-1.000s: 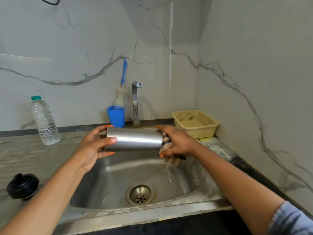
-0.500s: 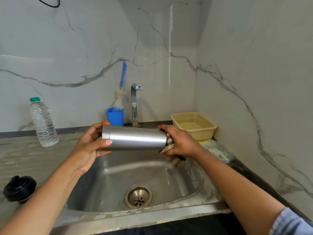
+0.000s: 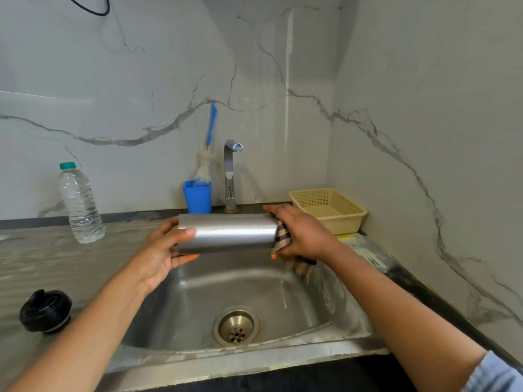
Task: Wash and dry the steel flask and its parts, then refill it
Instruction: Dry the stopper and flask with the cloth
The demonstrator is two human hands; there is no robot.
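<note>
Flask [image 3: 226, 233] held sideways over the sink [image 3: 198, 360]. Left hand [image 3: 161, 250] grips its left end, thumb on top. Right hand [image 3: 300, 233] presses a checked cloth [image 3: 283, 236] against the right end. Black lid [image 3: 45, 309] sits on the surface [image 3: 34, 261], left.

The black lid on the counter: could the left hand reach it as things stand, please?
Probably, once freed: the left hand grips the flask, which the right hand also holds through a cloth. The lid lies to its left on the counter, nothing between.
</note>
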